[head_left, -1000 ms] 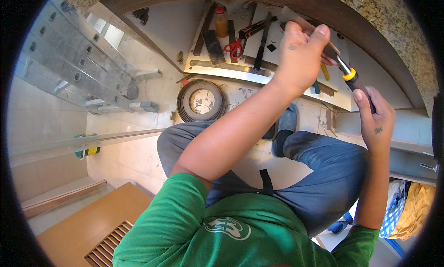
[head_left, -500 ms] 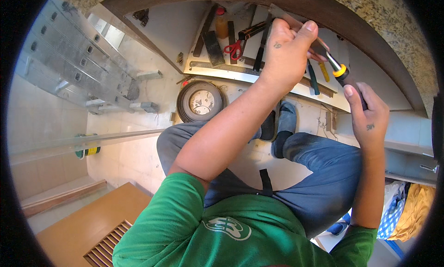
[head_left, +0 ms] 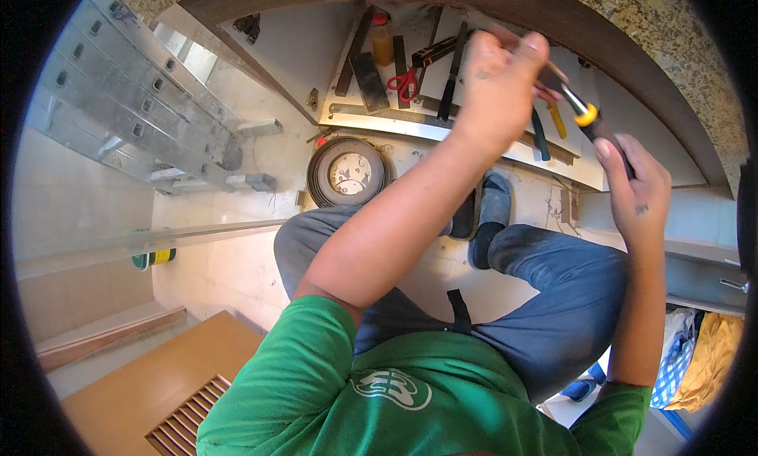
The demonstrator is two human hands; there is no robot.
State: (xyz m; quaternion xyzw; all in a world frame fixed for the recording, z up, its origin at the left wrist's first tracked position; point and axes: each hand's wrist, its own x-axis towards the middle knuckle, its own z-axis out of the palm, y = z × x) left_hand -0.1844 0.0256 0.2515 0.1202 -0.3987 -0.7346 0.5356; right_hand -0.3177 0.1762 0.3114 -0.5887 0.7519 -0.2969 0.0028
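My left hand (head_left: 501, 85) is raised over the open cabinet, fingers closed in a pinch on a thin flat strip (head_left: 505, 34); motion blurs both. My right hand (head_left: 641, 180) wraps round the handle of a tool with a black grip, a yellow collar (head_left: 587, 115) and a silver shank. Its tip points at the left hand's fingers, and blur hides whether it touches the strip. Beneath the left hand, on the white cabinet base, lie red-handled scissors (head_left: 403, 85), a black-and-orange cutter (head_left: 434, 52) and a long black-handled tool (head_left: 454, 77).
A bottle (head_left: 382, 41) with a red cap and several dark strips lie in the cabinet. On the floor before it sits a coil of dark banding (head_left: 361, 197). An aluminium ladder (head_left: 118, 116) stands at left, a slatted wooden panel (head_left: 205, 337) below it. A granite edge (head_left: 679, 69) curves overhead.
Both hands have shifted slightly right in the picture, as has most of the scene. My left hand and the strip are more blurred now. Both grips stay the same.
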